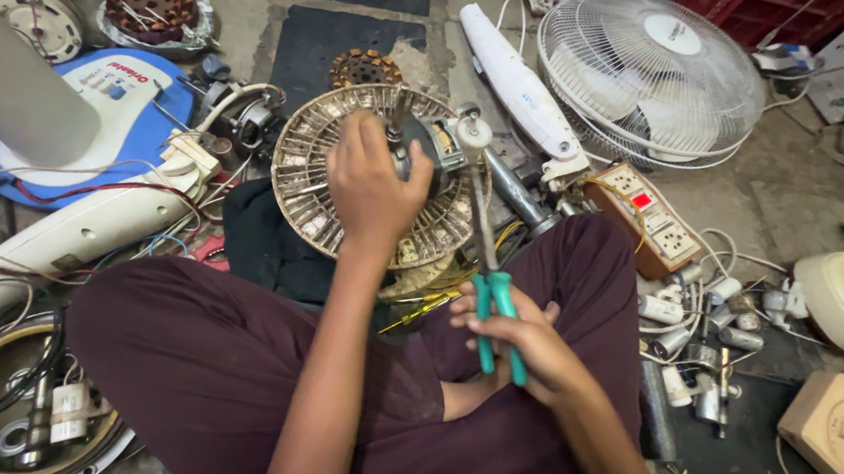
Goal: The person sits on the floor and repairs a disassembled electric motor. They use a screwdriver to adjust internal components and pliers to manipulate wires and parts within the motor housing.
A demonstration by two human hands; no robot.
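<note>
The fan motor [419, 152] sits on the floor just in front of the person's crossed legs, its grey metal body mounted at the centre of a round, ribbed rear guard [307, 173] that lies flat like a dish. The left hand [374, 185] is closed over the motor's top, fingers wrapped round the housing and pressing it down. The right hand [524, 340] is clamped on the green handles of a pair of long-nose pliers [487, 272], whose slim jaws reach up to the white knob [472, 131] at the motor's side; whether the tips actually bite on it I cannot tell.

The motor looks dense and heavy for its bulk, rigid metal with hard edges, so the housing itself seems the sound place to grip. The guard around it appears light and springy; held by its rim it would likely flex and let the motor tip. Exposed windings and thin leads look fragile and best left untouched.

Beyond this, yellow-handled screwdrivers [421, 307] lie by the knee. A white switchboard with sockets [649, 220] rests to the right, near a scatter of small capacitors [705, 335]. A complete white fan head [651, 74] lies farther off, and a blue-and-white fan base [121, 103] to the left.
</note>
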